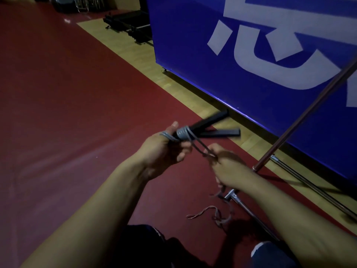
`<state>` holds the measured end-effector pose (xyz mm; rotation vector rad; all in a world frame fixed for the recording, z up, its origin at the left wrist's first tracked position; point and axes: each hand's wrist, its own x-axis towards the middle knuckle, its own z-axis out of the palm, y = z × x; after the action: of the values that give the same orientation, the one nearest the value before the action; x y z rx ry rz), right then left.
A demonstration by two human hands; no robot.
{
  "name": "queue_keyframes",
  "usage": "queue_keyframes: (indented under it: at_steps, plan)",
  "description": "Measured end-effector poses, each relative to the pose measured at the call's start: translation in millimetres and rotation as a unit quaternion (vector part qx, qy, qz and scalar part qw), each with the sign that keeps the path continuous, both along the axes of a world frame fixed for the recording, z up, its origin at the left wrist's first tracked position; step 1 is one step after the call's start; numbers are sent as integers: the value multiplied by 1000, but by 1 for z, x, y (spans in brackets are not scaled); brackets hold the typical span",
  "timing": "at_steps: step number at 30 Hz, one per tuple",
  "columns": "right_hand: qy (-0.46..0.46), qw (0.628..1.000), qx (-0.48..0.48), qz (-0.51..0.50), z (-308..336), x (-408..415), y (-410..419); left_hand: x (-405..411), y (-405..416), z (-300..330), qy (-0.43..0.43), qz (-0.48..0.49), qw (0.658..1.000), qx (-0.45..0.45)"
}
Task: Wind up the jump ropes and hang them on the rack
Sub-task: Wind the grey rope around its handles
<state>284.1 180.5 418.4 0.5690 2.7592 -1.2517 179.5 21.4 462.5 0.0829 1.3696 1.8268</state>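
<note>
My left hand (166, 149) grips two black jump rope handles (216, 128) that fan out to the right. Several turns of grey rope (183, 133) are wound round the handles at my fingers. From there a rope strand runs down to my right hand (226, 163), which pinches it. More loose rope (210, 213) hangs below the right hand and trails on the red floor. The metal rack (301, 124) rises as a slanted pole on the right, with its base bars (249, 207) on the floor just beneath my right forearm.
A large blue padded panel (241, 55) with white lettering stands right behind the rack. A strip of wooden floor (146, 55) runs along its base. Dark equipment (131, 26) lies at the far back. My knees (270, 252) are at the bottom edge.
</note>
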Motion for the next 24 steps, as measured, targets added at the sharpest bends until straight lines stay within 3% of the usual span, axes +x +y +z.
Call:
queue_keyframes:
  at_steps: [2, 3, 6, 9, 12, 15, 16, 18, 19, 21, 24]
  plan:
    - [-26, 988, -135, -70, 0, 1, 9, 0, -11, 0, 122, -140, 981, -60]
    - [-4, 985, -150, -84, 0, 1, 15, 2, -16, -1, 183, -204, 957, -94]
    - [76, 993, 69, -60, 1, 5, 30, 5, -21, -4, 293, -314, 888, -166]
    - [197, 956, 213, -44, 3, 6, 29, 4, -18, -9, 351, -350, 842, -211]
    - [300, 908, 294, -2, 8, 8, 25, 0, -14, -19, 390, -313, 821, -275]
    - [307, 895, 318, 67, 16, 11, 11, -1, -7, -31, 466, -221, 781, -351]
    - [299, 893, 326, 89, 16, 13, 2, -1, -5, -34, 482, -168, 779, -364]
    - [290, 886, 344, 109, 14, 20, -16, -4, -3, -38, 456, -45, 820, -343]
    - [274, 893, 342, 105, 12, 24, -25, -7, -3, -37, 434, 10, 840, -326]
    - [202, 939, 271, 69, 8, 32, -41, -10, -4, -34, 416, 78, 855, -300]
    - [91, 990, 103, -15, -6, 34, -47, -5, -4, -30, 456, 111, 835, -286]
